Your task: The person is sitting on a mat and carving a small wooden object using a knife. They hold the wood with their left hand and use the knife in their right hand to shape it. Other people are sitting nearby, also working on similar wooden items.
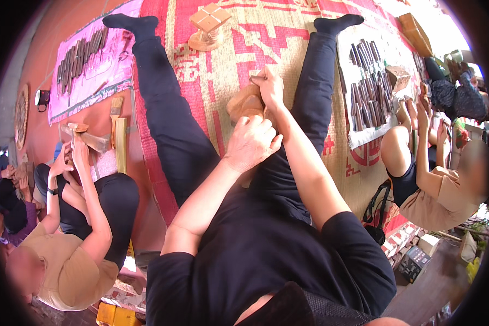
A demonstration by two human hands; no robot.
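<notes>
**Wooden piece held between the legs, with its hidden contacts the main risk**

The woven mat (228,117) is the broadest thing here and, being a floor covering rather than a counter, gives the work no firm rest at hand height. If the hold failed, I would expect the piece to drop onto the mat or a thigh.

The left leg (171,111) and right leg (316,89) lie spread on either side of the work. A sideways slip with anything sharp could reach the dark trousers.

Beyond the legs, the pink cloth (114,65) and white cloth (359,140) carry rows of slim tools. A careless swing of a foot or knee could scatter those nearest.

The square-topped wooden stand (207,41) sits ahead, near the left foot; a kick there might tip it.

The brown wooden piece (242,103) is under both hands, between the legs. Its rounded surface could turn if pressed off-centre.

The left hand (250,142) lies over its near end, fingers bent; the right hand (270,91) is at its far right edge, fingers curled. I cannot tell whether either set truly grips the wood. With the hands so close, uneven pressure could make one slide into the other.

Smallest is a dark sliver at the right fingers, too small to identify; if sharp, it could nick skin.
</notes>
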